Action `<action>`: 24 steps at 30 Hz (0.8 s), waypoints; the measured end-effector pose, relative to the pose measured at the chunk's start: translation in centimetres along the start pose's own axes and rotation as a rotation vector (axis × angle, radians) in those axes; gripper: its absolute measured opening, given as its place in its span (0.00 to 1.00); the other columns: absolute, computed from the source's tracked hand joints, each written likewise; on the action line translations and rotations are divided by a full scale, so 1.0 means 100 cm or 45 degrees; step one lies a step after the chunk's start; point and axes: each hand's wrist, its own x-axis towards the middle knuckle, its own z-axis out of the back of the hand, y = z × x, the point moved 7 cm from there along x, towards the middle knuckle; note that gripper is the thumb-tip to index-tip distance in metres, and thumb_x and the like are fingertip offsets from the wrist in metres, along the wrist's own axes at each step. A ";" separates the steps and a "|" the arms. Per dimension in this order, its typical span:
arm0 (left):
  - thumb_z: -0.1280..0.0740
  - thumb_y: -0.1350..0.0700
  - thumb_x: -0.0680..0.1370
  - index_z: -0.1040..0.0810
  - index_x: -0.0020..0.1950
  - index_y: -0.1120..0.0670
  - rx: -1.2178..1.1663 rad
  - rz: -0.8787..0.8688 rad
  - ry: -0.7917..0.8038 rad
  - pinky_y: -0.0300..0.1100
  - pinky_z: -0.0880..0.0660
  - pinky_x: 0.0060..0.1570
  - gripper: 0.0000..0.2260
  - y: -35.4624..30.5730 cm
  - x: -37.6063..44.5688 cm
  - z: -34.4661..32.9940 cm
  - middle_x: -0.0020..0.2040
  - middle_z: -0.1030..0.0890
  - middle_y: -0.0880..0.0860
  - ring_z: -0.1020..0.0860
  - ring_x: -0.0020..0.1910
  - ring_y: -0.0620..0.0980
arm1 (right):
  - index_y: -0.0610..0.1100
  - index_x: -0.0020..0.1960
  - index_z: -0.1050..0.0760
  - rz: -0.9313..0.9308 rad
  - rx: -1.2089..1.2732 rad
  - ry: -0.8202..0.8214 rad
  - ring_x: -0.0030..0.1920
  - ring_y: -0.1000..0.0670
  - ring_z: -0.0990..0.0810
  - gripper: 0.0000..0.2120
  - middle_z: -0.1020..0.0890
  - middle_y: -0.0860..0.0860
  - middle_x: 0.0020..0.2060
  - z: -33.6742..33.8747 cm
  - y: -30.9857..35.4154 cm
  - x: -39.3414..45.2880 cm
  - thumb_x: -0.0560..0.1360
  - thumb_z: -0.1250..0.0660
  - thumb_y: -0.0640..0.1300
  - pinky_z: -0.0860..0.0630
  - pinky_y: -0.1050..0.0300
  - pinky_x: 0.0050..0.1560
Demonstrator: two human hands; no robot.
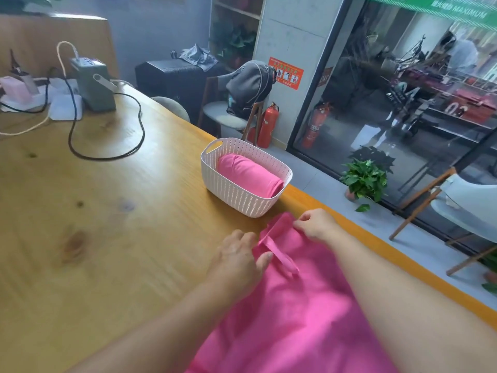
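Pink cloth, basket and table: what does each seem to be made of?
The pink cloth: thin matte fabric, perhaps nonwoven; it creases softly and has a strap. The basket: pale moulded plastic, its wall perforated in rows. The table: wood with a smooth, slightly glossy finish; grain and dark knots show.

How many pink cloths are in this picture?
2. One rolled pink cloth lies in the white perforated plastic basket on the wooden table; one flat pink cloth is spread at the table's near edge, gripped by the left hand and right hand. More may be hidden.
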 end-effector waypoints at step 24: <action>0.24 0.51 0.69 0.14 0.46 0.55 -1.024 0.538 0.480 0.60 0.21 0.53 0.10 -0.035 0.086 -0.047 0.45 0.15 0.58 0.16 0.48 0.60 | 0.50 0.46 0.16 0.285 0.777 0.014 0.36 0.60 0.22 0.15 0.16 0.56 0.39 -0.010 -0.029 -0.048 0.71 0.29 0.30 0.26 0.64 0.42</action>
